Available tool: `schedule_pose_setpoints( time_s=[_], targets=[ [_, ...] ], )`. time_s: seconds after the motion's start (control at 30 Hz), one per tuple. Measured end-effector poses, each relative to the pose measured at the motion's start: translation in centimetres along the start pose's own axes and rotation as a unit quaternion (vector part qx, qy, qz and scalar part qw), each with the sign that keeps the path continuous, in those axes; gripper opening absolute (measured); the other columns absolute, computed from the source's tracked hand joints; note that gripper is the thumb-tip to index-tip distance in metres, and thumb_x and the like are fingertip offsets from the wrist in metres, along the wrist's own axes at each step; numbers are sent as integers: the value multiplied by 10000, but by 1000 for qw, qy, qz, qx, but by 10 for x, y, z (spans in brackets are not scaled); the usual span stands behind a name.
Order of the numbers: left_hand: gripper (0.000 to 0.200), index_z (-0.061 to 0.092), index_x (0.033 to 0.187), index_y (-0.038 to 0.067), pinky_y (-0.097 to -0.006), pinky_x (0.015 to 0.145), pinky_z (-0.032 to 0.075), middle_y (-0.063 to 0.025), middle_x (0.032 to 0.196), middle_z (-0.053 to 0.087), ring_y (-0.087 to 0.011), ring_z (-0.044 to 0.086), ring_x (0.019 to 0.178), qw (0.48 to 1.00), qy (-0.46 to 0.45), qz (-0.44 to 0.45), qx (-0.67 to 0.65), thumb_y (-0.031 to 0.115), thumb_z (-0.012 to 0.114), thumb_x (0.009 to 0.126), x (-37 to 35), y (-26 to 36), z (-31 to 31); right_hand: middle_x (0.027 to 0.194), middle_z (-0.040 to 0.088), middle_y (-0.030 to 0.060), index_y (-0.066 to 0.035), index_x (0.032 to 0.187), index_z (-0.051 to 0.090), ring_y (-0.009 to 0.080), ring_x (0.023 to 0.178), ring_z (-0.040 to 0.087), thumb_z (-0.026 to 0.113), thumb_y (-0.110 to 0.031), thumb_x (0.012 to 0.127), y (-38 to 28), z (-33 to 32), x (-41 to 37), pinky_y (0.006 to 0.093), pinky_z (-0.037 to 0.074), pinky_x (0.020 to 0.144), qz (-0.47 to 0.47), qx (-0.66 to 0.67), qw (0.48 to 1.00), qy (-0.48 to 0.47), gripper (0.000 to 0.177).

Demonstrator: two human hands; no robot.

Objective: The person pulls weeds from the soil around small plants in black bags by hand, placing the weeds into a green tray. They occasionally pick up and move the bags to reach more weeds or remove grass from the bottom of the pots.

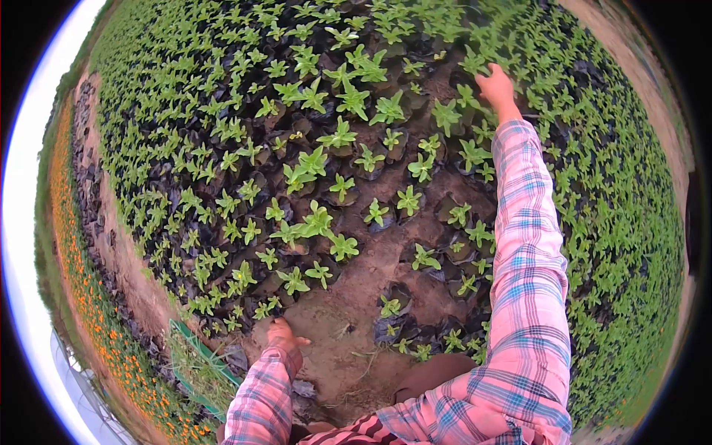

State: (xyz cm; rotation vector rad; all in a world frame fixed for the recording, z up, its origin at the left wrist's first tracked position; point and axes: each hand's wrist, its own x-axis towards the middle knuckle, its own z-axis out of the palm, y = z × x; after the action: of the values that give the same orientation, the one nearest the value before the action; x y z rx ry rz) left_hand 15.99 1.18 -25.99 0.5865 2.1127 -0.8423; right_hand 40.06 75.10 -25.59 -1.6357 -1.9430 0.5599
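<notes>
Rows of young seedlings grow in black plastic nursery bags over brown soil. My right hand reaches far forward at the upper right, in among the leafy tops. Its thumb and a finger stand apart, and nothing shows between them. Close to its fingertips is a green seedling. Low on the left, my left hand hovers by the front edge of the bags, its thumb sticking out sideways and no object visible in it. A small seedling stands just beyond its fingers.
Bare soil lies between the bag groups in front of me. At the lower left are dry grass and a green strip. Orange flowers run along the left side beyond a dirt path. Dense seedlings fill the right.
</notes>
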Motion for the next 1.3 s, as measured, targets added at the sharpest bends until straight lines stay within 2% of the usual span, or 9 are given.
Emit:
schedule_pose_setpoints(
  time_s=[0.07, 0.23, 0.5, 0.73, 0.83, 1.0, 1.07, 1.2, 1.3],
  targets=[
    [1258, 309, 1294, -82, -363, 917, 469, -218, 1194, 493, -295, 537, 1133, 1000, -4, -3, -10, 639, 851, 416, -3, 2, -2, 1014, 665, 230, -2, 1235, 544, 370, 957, 639, 601, -258, 786, -9, -1, 7, 427, 484, 870, 81, -8, 992, -98, 520],
    [1266, 303, 1310, -78, -369, 903, 481, -216, 1215, 490, -304, 536, 1137, 1000, 23, -6, -1, 632, 856, 420, -1, 0, 6, 950, 653, 237, -27, 900, 631, 410, 930, 619, 527, -132, 799, 2, 27, 8, 481, 484, 808, -20, -118, 992, 45, 179],
    [1292, 251, 1332, -86, -404, 894, 485, -224, 1209, 495, -335, 548, 1106, 1000, -13, 2, -19, 592, 875, 426, -3, 0, -2, 903, 666, 206, -45, 949, 612, 393, 881, 637, 603, -220, 801, -58, 10, -33, 464, 494, 784, 20, -46, 992, 118, 229],
    [1276, 270, 1294, -87, -396, 860, 493, -219, 1162, 507, -329, 561, 1068, 999, 26, 22, -7, 613, 866, 409, 1, -1, 2, 902, 659, 228, -24, 937, 619, 396, 889, 632, 588, -239, 827, -48, 38, -30, 474, 494, 799, -62, -113, 992, -8, 243],
    [1201, 310, 1249, -60, -392, 875, 494, -209, 1157, 514, -321, 562, 1076, 999, 40, 22, -4, 580, 884, 409, -3, 2, 6, 943, 662, 173, -85, 916, 657, 372, 897, 623, 611, -342, 833, -47, 11, -21, 421, 485, 824, -84, -10, 996, 27, 274],
    [1111, 344, 1182, -15, -370, 891, 492, -193, 1152, 523, -298, 565, 1079, 998, 55, 9, -27, 543, 902, 401, 1, 0, 6, 792, 667, 95, -13, 965, 615, 188, 706, 675, 564, -187, 895, -44, -80, -56, 297, 544, 629, 35, 332, 936, 112, 194],
    [1121, 338, 1193, -16, -369, 895, 490, -193, 1164, 522, -303, 565, 1081, 998, 52, 12, -28, 540, 904, 401, -2, 0, 3, 802, 649, 73, 18, 970, 593, 128, 660, 657, 547, -131, 907, -40, -108, -89, 243, 544, 581, 17, 301, 947, 113, 169],
    [1160, 314, 1232, -26, -369, 908, 485, -205, 1185, 525, -320, 564, 1093, 998, 61, 11, -20, 534, 905, 407, -5, 3, -1, 807, 659, 75, 22, 966, 610, 138, 677, 662, 574, -117, 889, -23, -117, -139, 270, 555, 585, 106, 282, 932, -200, 164],
    [1164, 307, 1251, -37, -373, 922, 480, -219, 1191, 530, -325, 561, 1106, 997, 42, 23, -55, 507, 913, 419, -9, 3, -11, 863, 676, 105, -24, 1011, 647, 179, 671, 660, 617, -121, 833, -11, -103, -156, 314, 551, 647, 55, 92, 976, -192, 206]
  ],
)
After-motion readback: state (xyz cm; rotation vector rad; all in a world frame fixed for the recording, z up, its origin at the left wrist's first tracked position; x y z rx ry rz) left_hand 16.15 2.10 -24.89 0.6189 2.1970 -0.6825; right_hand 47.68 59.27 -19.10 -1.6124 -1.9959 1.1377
